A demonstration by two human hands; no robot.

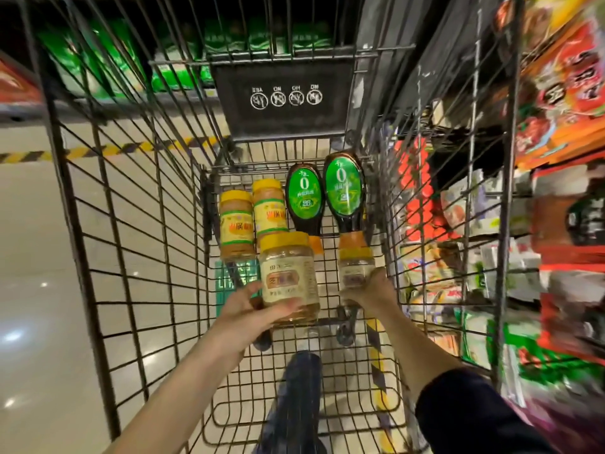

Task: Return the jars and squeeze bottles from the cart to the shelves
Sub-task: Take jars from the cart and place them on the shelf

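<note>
Currently mid-pickup inside wire cart (137,244). Left hand (248,317) wrapped around large clear jar (289,276), yellow lid pointing to 12 o'clock; thumb across label, fingers (253,288) curled behind glass. Right hand (373,294) closed on second clear jar (355,265) at about 2 o'clock from the first; fingers mostly hidden behind it, so exact wrap not readable, but grip looks full. Remaining on cart floor toward 12 o'clock: two small yellow-lidded jars (236,221) (269,208) lying side by side and touching, plus two dark squeeze bottles (305,199) (344,191) with green labels, caps toward the wearer. Right squeeze bottle's cap touching or just beside lid of right-hand jar. Shelves (556,224) at 3 o'clock, seen through the side mesh, packed and blurred.

Judgement, step in hand: lift both jars clear of basket.
- Raise straight up before swinging toward 3 o'clock; avoids knocking glass on wire rim.
- Draw right jar back slightly first, so bottle cap not dragged.
- Keep lids level; glass plus smooth label suggests slip risk, so firm palm contact advisable.
</note>
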